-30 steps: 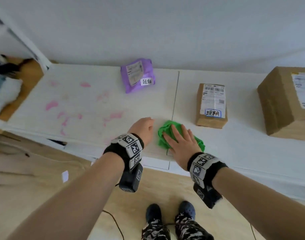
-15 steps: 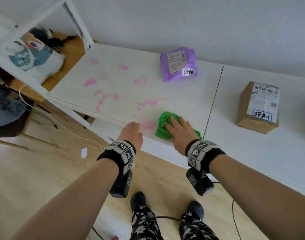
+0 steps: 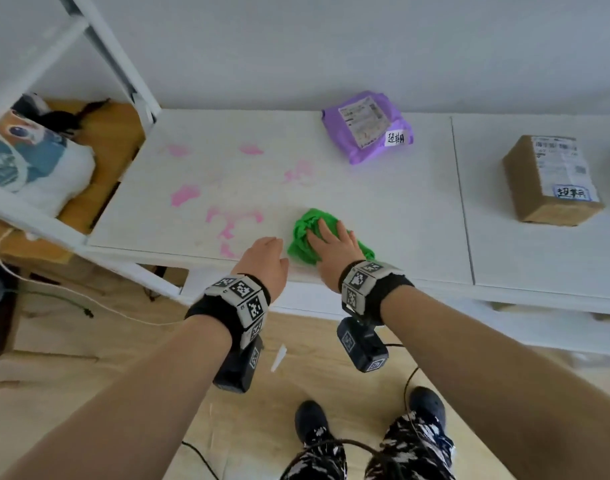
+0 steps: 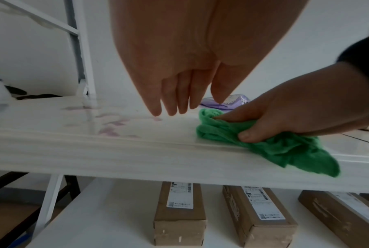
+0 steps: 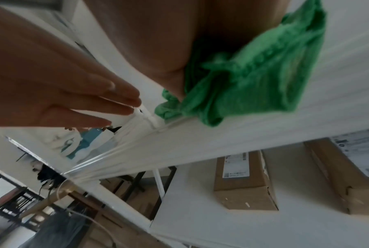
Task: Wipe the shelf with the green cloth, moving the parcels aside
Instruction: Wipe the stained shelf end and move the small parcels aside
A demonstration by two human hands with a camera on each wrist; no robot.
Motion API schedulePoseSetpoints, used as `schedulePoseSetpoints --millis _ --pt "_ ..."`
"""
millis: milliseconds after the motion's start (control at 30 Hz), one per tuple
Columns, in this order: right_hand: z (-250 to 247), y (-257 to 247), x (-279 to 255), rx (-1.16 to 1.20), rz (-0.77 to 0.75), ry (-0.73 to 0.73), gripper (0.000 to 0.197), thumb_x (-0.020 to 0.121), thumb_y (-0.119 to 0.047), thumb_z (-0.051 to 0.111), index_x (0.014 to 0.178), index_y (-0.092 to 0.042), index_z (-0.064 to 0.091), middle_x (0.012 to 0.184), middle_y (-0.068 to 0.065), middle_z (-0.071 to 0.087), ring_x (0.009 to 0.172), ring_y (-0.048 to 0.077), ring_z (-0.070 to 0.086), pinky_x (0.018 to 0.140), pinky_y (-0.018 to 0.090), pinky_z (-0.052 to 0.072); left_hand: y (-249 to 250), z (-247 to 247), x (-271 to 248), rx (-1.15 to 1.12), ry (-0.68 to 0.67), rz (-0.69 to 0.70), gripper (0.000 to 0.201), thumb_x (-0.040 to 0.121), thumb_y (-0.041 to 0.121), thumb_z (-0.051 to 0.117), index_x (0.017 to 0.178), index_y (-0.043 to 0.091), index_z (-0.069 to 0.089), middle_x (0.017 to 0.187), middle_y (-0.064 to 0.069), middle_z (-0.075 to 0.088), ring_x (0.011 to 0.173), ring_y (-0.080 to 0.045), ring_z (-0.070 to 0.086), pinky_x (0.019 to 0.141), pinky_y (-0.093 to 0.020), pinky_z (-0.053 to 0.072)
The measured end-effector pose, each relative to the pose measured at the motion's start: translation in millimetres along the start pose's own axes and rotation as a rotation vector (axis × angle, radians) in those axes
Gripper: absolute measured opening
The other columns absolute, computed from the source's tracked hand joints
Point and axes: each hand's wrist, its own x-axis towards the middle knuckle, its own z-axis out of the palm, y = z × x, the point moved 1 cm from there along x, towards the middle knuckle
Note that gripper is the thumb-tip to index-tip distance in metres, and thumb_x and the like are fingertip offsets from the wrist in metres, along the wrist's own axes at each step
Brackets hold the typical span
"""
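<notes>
The green cloth (image 3: pixel 301 233) (image 4: pixel 285 151) (image 5: pixel 253 75) lies bunched near the front edge of the white shelf (image 3: pixel 365 195). My right hand (image 3: pixel 331 244) (image 4: pixel 296 109) presses flat on the cloth, thumb against its side. Just left of it, my left hand (image 3: pixel 265 258) (image 4: pixel 192 107) hovers over the shelf edge, fingers straight and holding nothing. Pink stains (image 3: pixel 185 195) mark the shelf left of the cloth. A purple parcel (image 3: pixel 365 128) (image 4: pixel 228 103) lies at the back. A small brown box (image 3: pixel 549 181) stands on the right panel.
A white upright post (image 3: pixel 123 64) bounds the shelf on the left, with a printed cushion (image 3: pixel 30 164) on the neighbouring rack. Long cardboard cartons (image 4: pixel 179 214) (image 5: pixel 242 181) lie on the shelf below. A seam (image 3: pixel 462 202) divides the two shelf panels.
My right hand has slid the green cloth leftward across the seam onto the left panel, nearer the pink stains. My left hand moved left alongside it.
</notes>
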Motion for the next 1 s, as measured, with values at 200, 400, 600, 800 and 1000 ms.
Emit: schedulePoseSetpoints --millis 200,400,600,800,1000 --pt "-32.3 82.0 -6.2 0.093 0.388 0.109 0.070 0.092 -0.008 0.043 0.151 -0.022 0.008 0.161 0.003 -0.003 0.146 0.038 0.000 0.120 0.045 0.012 10.5 -5.4 14.8 -0.050 -0.062 0.062 0.049 0.101 0.021 0.035 0.147 0.005 0.028 0.155 -0.012 0.026 0.143 -0.024 0.028 0.117 -0.032 0.021" --pt "-32.4 44.0 23.5 0.077 0.306 0.079 0.068 0.092 -0.012 0.038 0.151 -0.028 0.006 0.160 0.000 -0.009 0.146 0.039 -0.010 0.119 0.047 -0.002 10.9 -14.8 22.0 -0.072 -0.057 -0.005 0.041 0.100 0.017 0.036 0.136 -0.002 0.043 0.145 -0.018 0.041 0.134 -0.028 0.041 0.109 -0.032 0.032" --pt "-24.4 6.6 4.0 -0.022 -0.126 -0.102 0.062 0.096 -0.024 0.039 0.151 -0.028 0.010 0.161 0.000 -0.007 0.147 0.035 -0.009 0.119 0.045 -0.003 29.1 -35.4 53.9 -0.145 0.006 -0.098 0.028 0.097 0.010 0.040 0.104 -0.013 0.053 0.114 -0.032 0.056 0.107 -0.041 0.055 0.088 -0.040 0.041" --pt "-105.4 67.5 9.6 0.539 0.073 0.170 0.041 0.093 -0.025 0.055 0.134 -0.019 0.052 0.149 0.006 0.042 0.135 0.022 0.041 0.111 0.025 0.026 72.6 -43.1 88.2 -0.231 0.001 -0.060 0.044 0.099 0.014 0.040 0.140 -0.002 0.042 0.149 -0.019 0.039 0.138 -0.027 0.037 0.112 -0.028 0.027" --pt "-158.1 129.1 72.3 0.406 0.334 0.162 0.061 0.086 -0.050 0.043 0.144 -0.034 0.032 0.154 0.011 0.022 0.133 0.033 0.040 0.116 0.041 0.026 93.8 -44.3 106.0 -0.302 0.017 -0.068 0.045 0.099 0.016 0.041 0.143 0.005 0.040 0.152 -0.012 0.037 0.140 -0.023 0.036 0.113 -0.024 0.024"
